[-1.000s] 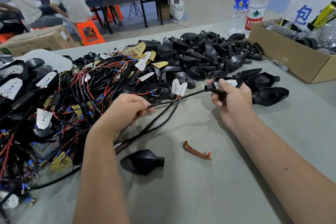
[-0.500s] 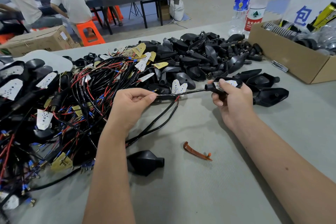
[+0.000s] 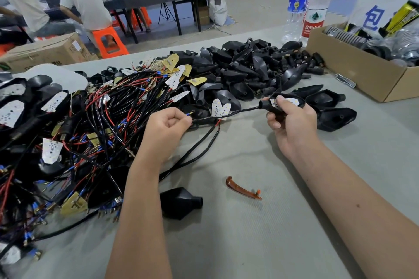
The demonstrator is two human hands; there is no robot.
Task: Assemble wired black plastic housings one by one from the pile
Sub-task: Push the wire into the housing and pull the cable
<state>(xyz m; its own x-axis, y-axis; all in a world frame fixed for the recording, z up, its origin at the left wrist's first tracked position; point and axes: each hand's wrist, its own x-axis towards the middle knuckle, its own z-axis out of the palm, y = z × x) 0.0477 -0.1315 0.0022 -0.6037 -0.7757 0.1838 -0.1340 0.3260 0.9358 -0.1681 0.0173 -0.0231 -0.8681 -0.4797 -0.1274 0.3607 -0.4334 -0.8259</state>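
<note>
Pinching the thin end of a black wire [image 3: 240, 112] with the curled fingers [image 3: 181, 120] of the left hand [image 3: 166, 130]. Gripping the stem of a black housing [image 3: 275, 110] with the fingers of the right hand [image 3: 292, 124], wire pulled tight between both, above the middle of the worktop [image 3: 272, 233]. Heaped along the far and left edges: the pile [image 3: 238, 75] of housings and tangled wires; lying nearer the front edge, a loose black shell [image 3: 180, 203] and an orange strip [image 3: 243, 188].

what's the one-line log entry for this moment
left hand: pinches cable | right hand: grips wired housing | cable taut between hands
</note>
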